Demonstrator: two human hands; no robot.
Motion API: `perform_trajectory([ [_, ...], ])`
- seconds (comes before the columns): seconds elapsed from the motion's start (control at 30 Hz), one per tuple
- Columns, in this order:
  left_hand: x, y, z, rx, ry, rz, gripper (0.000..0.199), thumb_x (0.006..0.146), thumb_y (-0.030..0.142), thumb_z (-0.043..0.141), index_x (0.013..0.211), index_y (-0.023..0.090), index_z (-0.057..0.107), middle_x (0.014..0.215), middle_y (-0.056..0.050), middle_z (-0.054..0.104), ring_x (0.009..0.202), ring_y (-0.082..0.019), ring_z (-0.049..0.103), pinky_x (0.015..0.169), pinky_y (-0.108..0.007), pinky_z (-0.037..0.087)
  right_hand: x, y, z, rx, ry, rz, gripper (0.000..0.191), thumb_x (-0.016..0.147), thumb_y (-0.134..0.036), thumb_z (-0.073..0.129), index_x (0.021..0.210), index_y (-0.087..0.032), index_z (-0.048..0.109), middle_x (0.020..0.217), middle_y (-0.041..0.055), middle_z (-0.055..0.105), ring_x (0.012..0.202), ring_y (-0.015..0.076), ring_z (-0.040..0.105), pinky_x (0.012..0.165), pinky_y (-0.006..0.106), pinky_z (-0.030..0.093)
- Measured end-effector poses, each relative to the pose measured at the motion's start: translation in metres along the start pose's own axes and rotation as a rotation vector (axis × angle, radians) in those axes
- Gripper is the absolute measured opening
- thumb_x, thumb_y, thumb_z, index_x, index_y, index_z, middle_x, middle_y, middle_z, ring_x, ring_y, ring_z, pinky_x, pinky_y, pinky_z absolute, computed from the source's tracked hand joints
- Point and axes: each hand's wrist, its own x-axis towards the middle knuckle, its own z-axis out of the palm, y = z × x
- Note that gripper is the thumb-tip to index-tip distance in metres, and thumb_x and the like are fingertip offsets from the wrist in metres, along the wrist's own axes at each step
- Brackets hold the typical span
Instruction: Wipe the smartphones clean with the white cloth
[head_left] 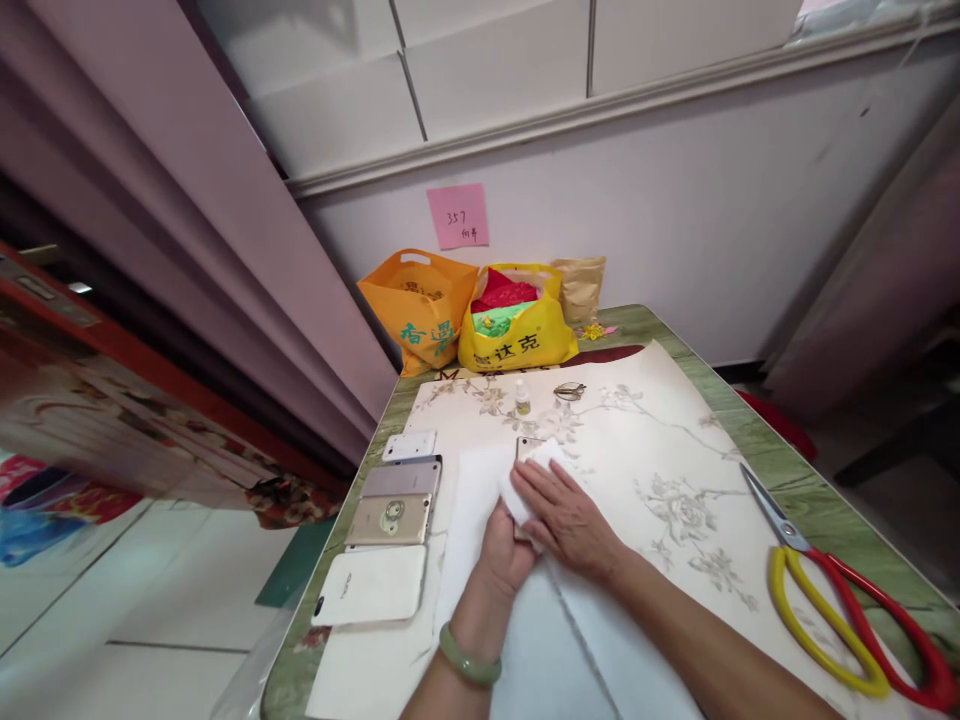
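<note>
In the head view my left hand, with a green bangle at the wrist, is wrapped round the lower part of a phone. My right hand lies over a folded white cloth or tissue, pressing it on the phone's surface. Most of the phone is hidden by the cloth and hands; its top end shows. Beneath the hands lies a white sheet. To the left, several phones lie in a column, among them a white one and a gold one with a ring.
A small bottle and eyeglasses stand beyond the hands. Large open scissors lie at the right. An orange bag, a yellow bag and a brown pouch line the table's back. A wall rises behind.
</note>
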Motion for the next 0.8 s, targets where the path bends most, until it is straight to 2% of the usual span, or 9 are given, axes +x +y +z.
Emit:
perform_trajectory([
  [0.1,0.001,-0.001,0.010,0.015,-0.058,-0.063,0.036,0.093,0.030,0.052,0.123,0.014,0.063,0.124,-0.009,0.067,0.119,-0.020,0.059,0.106,-0.030,0.042,0.000,0.003,0.005,-0.105,0.090,0.250,0.063,0.099,-0.035,0.037,0.155,-0.015,0.014,0.157,0.0124,0.026,0.145,0.0262,0.023,0.118,0.054,0.020],
  [0.17,0.001,0.000,0.013,-0.012,-0.071,-0.074,0.037,0.093,0.030,0.052,0.123,0.012,0.063,0.125,-0.010,0.067,0.123,-0.021,0.056,0.109,-0.030,0.039,-0.002,0.003,0.006,-0.141,0.137,0.319,0.063,0.099,-0.033,0.038,0.155,-0.014,0.016,0.156,0.0130,0.029,0.145,0.0280,0.023,0.117,0.057,0.018],
  [0.23,0.000,0.001,0.012,-0.057,-0.034,-0.044,0.035,0.092,0.032,0.053,0.118,0.012,0.065,0.119,-0.011,0.070,0.120,-0.021,0.059,0.108,-0.030,0.040,-0.004,0.002,0.004,-0.117,0.138,0.227,0.058,0.098,-0.030,0.040,0.152,-0.015,0.025,0.153,0.0120,0.037,0.144,0.0274,0.027,0.118,0.056,0.017],
  [0.37,-0.005,0.004,0.005,-0.089,0.045,-0.043,0.038,0.088,0.042,0.059,0.103,0.009,0.070,0.099,-0.012,0.075,0.103,-0.022,0.067,0.101,-0.032,0.047,-0.009,-0.002,-0.005,0.056,0.075,-0.170,0.047,0.096,-0.033,0.045,0.141,-0.017,0.047,0.140,0.0087,0.054,0.136,0.0222,0.041,0.118,0.048,0.025],
  [0.47,-0.007,0.005,0.004,-0.063,0.002,-0.081,0.044,0.086,0.048,0.060,0.101,0.008,0.070,0.094,-0.013,0.075,0.097,-0.024,0.069,0.098,-0.035,0.049,-0.008,-0.003,-0.009,0.126,0.047,-0.272,0.044,0.096,-0.035,0.045,0.137,-0.019,0.051,0.136,0.0071,0.058,0.133,0.0207,0.046,0.117,0.046,0.029],
  [0.53,-0.006,0.004,0.005,-0.056,-0.004,-0.080,0.039,0.087,0.044,0.059,0.098,0.008,0.071,0.093,-0.012,0.075,0.097,-0.023,0.070,0.097,-0.033,0.049,-0.006,-0.002,-0.009,0.112,0.046,-0.227,0.044,0.097,-0.029,0.042,0.140,-0.021,0.048,0.138,0.0062,0.057,0.134,0.0199,0.045,0.117,0.047,0.028],
  [0.63,-0.004,0.001,0.009,-0.029,0.009,-0.036,0.029,0.089,0.034,0.058,0.101,0.011,0.070,0.098,-0.009,0.075,0.097,-0.019,0.069,0.098,-0.029,0.048,-0.004,0.002,-0.004,0.016,0.092,-0.029,0.049,0.098,-0.023,0.039,0.147,-0.021,0.038,0.145,0.0072,0.049,0.138,0.0215,0.039,0.118,0.051,0.023],
  [0.73,-0.003,-0.002,0.013,0.035,-0.035,-0.055,0.034,0.090,0.032,0.056,0.116,0.012,0.066,0.109,-0.009,0.073,0.105,-0.020,0.067,0.102,-0.031,0.046,-0.003,0.007,0.002,-0.093,0.169,0.205,0.054,0.099,-0.025,0.038,0.152,-0.020,0.028,0.151,0.0082,0.040,0.142,0.0254,0.032,0.118,0.056,0.020],
  [0.8,-0.002,-0.002,0.014,0.044,-0.054,-0.076,0.037,0.091,0.033,0.055,0.119,0.011,0.064,0.114,-0.011,0.072,0.109,-0.021,0.065,0.103,-0.033,0.045,-0.004,0.009,0.004,-0.125,0.205,0.274,0.057,0.098,-0.027,0.039,0.153,-0.020,0.024,0.153,0.0087,0.037,0.142,0.0273,0.030,0.117,0.057,0.020],
])
